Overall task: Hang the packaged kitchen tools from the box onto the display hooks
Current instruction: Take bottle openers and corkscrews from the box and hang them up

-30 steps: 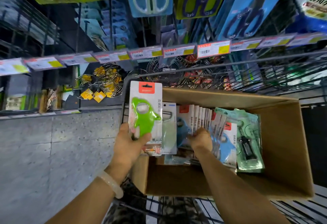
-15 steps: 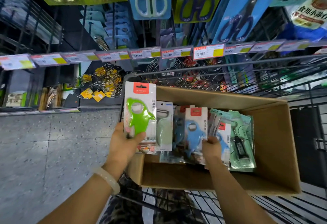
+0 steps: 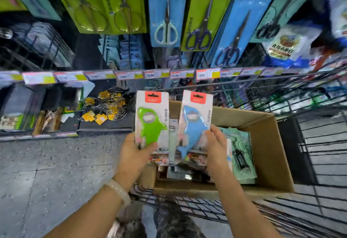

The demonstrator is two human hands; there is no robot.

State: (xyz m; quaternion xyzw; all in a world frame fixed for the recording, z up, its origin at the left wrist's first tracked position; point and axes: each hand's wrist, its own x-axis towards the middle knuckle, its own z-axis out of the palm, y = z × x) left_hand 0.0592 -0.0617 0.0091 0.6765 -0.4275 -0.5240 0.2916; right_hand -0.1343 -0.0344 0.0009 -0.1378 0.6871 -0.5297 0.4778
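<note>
Green opener card point(image 3: 151, 123), upright with hang-tab uppermost, is gripped by the left hand point(image 3: 134, 155); blue opener card point(image 3: 195, 125), tilted slightly, is pinched by the right hand point(image 3: 216, 147) above the cardboard box point(image 3: 270, 153).

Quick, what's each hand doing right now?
Left hand: holding the green opener pack, with another pack behind it.
Right hand: fingers holding the blue opener pack by its edge.

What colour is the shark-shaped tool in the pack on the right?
Blue, on a white card with a red top, seen in the head view.
</note>
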